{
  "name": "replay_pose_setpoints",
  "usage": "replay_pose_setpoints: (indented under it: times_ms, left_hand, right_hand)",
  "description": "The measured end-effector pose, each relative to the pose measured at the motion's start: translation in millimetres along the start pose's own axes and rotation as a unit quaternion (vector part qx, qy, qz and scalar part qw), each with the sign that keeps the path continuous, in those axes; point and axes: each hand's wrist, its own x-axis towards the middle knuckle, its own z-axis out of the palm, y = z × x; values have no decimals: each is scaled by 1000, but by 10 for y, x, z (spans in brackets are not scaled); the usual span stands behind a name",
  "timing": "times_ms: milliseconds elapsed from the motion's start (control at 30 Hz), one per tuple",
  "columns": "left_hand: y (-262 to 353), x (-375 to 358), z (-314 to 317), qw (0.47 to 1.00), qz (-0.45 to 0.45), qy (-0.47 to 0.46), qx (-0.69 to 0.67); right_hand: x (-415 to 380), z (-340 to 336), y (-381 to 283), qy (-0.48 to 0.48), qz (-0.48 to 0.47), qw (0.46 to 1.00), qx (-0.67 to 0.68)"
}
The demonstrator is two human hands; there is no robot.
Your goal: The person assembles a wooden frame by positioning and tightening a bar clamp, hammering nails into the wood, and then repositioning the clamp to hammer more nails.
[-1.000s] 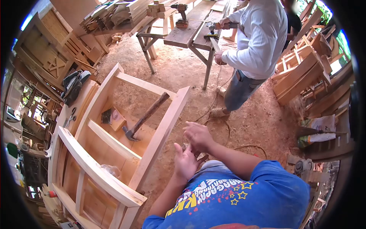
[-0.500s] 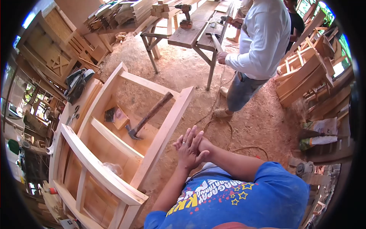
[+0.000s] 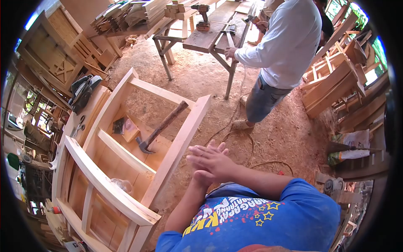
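My right hand lies across my left hand, palm against palm, with the fingers of both stretched out. Nothing shows between them, and much of the left hand is hidden under the right. Just left of them is the pale top rail of an unfinished wooden frame, apart from my hands. Inside the frame, a claw hammer leans with its head down on a wood panel and its handle resting up near the far rail. A small wooden block and a clear plastic bag lie inside too.
A co-worker in a white shirt stands at a workbench holding a tool. A cordless drill is on the bench. A cable loops over the shavings-covered floor. Scissors lie on boards at left; furniture parts stand at right.
My right hand has slid over the left, which lay on top before; both stay pressed together. The co-worker's near hand has moved left to the bench edge.
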Motion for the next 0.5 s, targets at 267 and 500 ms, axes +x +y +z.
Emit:
replay_pose_setpoints:
  times_ms: [267,500]
  left_hand:
    - [530,-363,635,997,17,82,4]
    - [639,-470,1017,762,225,117,597]
  right_hand:
    - [-84,-1,359,-45,186,977,-90]
    - [-153,42,638,-111,478,656,573]
